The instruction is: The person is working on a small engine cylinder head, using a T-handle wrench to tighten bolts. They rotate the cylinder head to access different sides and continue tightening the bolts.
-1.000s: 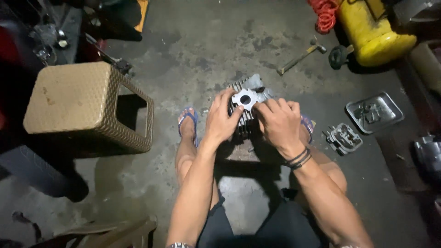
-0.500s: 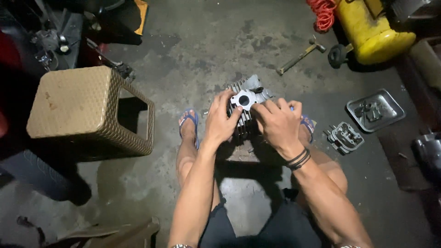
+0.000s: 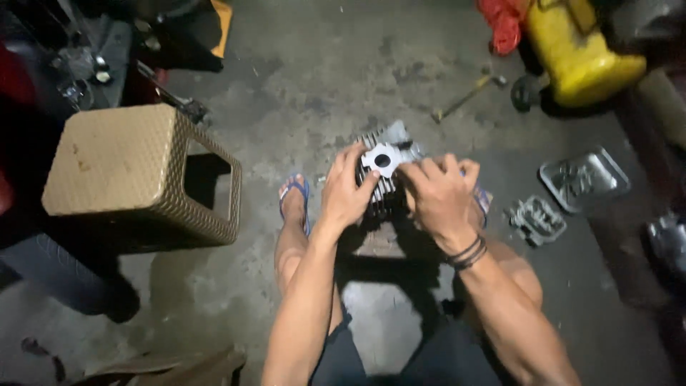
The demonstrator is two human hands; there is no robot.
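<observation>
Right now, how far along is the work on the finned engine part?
Already off: loose metal parts lie in the tray and on the floor. In hand: left hand and right hand hold the cylinder, a pale gasket on top. What is left cannot be told; a hammer lies nearby.

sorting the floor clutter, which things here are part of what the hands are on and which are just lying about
In hand: finned engine cylinder, held by left hand and right hand.

Lying about: woven stool, hammer, yellow container, metal tray, loose engine part.
</observation>
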